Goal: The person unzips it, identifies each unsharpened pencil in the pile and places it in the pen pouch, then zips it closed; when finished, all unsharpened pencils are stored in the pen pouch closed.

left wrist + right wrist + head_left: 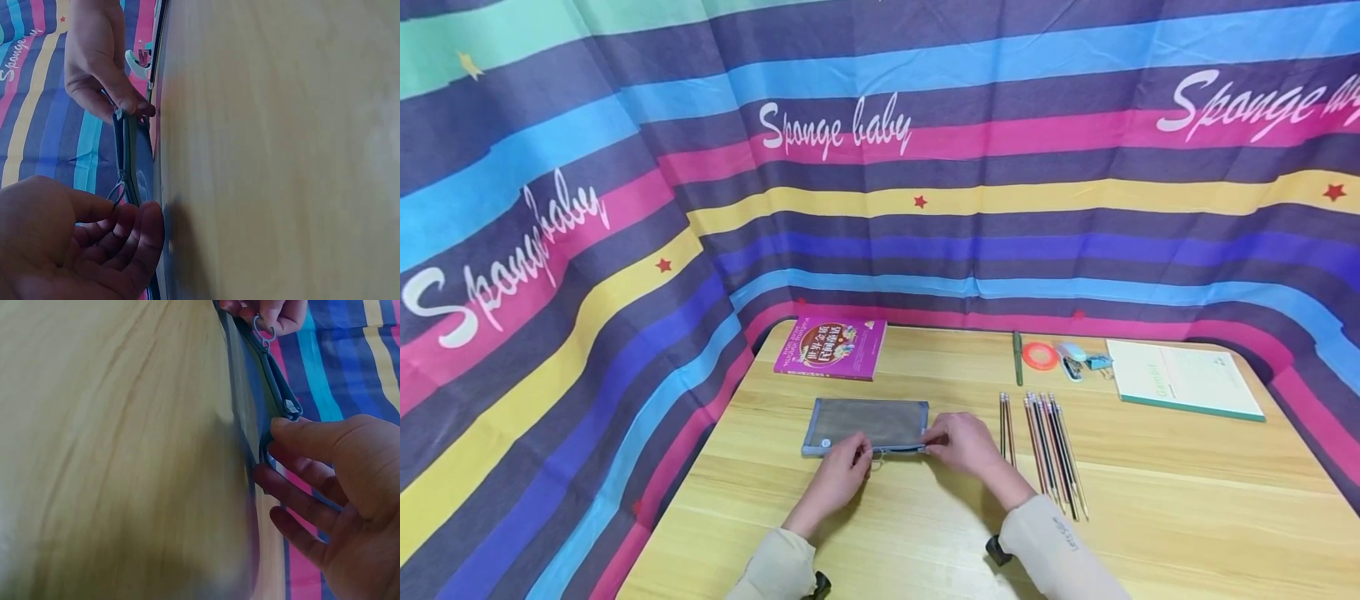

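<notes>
A grey mesh zipper pouch (872,421) with blue-grey edging lies flat on the table in the head view. At its near edge my left hand (841,475) pinches the ring-shaped zipper pull (265,328), thumb against fingers. My right hand (964,446) grips the pouch's near right corner between thumb and index finger. Its other fingers (300,544) spread loosely below in the right wrist view. Between the two hands, the zipper stands parted along a short stretch toward the right corner.
Several pencils (1052,450) lie right of my right hand. Behind them are a green pen (1017,358), a red-orange tape roll (1041,356), a stapler (1072,365), blue clips (1099,362) and a notebook (1183,379). A purple book (831,348) lies back left. A striped curtain (925,242) borders the table.
</notes>
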A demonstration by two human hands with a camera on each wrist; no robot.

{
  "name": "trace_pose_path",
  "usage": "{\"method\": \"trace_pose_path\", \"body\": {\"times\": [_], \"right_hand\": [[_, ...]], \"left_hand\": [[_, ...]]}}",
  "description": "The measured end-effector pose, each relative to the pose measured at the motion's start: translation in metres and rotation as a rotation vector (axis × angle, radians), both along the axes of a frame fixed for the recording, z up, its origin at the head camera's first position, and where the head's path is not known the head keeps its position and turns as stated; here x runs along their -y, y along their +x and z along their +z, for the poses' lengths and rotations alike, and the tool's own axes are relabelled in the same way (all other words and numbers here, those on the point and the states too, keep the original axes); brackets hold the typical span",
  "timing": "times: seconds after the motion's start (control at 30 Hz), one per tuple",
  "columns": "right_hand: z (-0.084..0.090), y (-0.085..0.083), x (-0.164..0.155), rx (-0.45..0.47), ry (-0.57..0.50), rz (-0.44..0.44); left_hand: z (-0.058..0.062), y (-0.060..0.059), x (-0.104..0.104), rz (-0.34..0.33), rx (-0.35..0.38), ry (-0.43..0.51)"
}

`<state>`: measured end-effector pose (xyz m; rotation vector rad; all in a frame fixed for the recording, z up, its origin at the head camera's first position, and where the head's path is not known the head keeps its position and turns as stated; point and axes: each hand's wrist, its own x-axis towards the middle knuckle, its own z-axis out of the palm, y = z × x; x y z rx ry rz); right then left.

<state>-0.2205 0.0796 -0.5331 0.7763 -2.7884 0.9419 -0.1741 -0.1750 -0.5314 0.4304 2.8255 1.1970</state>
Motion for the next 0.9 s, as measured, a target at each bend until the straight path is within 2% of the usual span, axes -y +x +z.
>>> {"method": "trace_pose_path", "body": {"times": [0.17, 0.33, 0.7, 0.9], "right_hand": [[0.001, 0.001, -0.006, -0.016, 0.01, -0.011], [0.003, 0.001, -0.012, 0.0, 0.019, -0.036], [0.006, 0.001, -0.021, 0.048, 0.016, -0.076], [0.004, 0.003, -0.026, 0.03, 0.0, -0.083]], "left_hand": [[-0.001, -0.001, 0.001, -0.009, -0.005, -0.019], [-0.001, -0.002, 0.005, 0.019, -0.028, -0.05], [-0.003, -0.007, 0.016, 0.027, -0.074, -0.037], [0.0, -0.007, 0.022, 0.049, -0.075, -0.031]]}}
